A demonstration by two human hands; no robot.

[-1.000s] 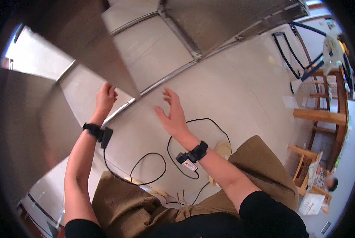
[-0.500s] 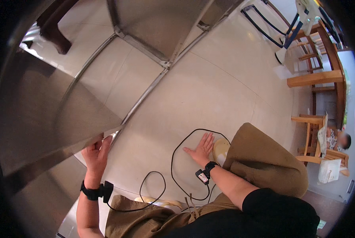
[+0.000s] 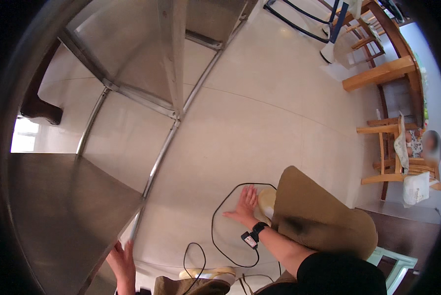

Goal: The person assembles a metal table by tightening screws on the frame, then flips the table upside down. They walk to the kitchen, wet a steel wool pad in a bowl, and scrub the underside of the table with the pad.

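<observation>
My left hand (image 3: pixel 122 258) is closed around the near edge of a grey-brown flat panel (image 3: pixel 78 206), close to the corner where it meets a metal tube frame (image 3: pixel 156 172). Its thumb points up beside the tube, and some fingers are hidden by the panel. My right hand (image 3: pixel 242 204) lies with its fingers stretched out on the tiled floor (image 3: pixel 220 142), holding nothing, just beside my pale yellow shoe (image 3: pixel 266 203). A thin black cable (image 3: pixel 212 221) loops on the floor from the device on my right wrist (image 3: pixel 250 239).
More panels (image 3: pixel 137 59) of the metal frame rise at the upper left, near a dark wooden furniture leg (image 3: pixel 41 108). On the right stand a wooden table (image 3: pixel 380 73) and chairs (image 3: pixel 382 152), with a small child (image 3: pixel 417 145) there. A pale green stool (image 3: pixel 400 268) is behind my knee.
My view has shifted, so the panel and my left hand now appear lower. The left hand stays at the panel's edge, and the right hand remains on the floor by my shoe.
</observation>
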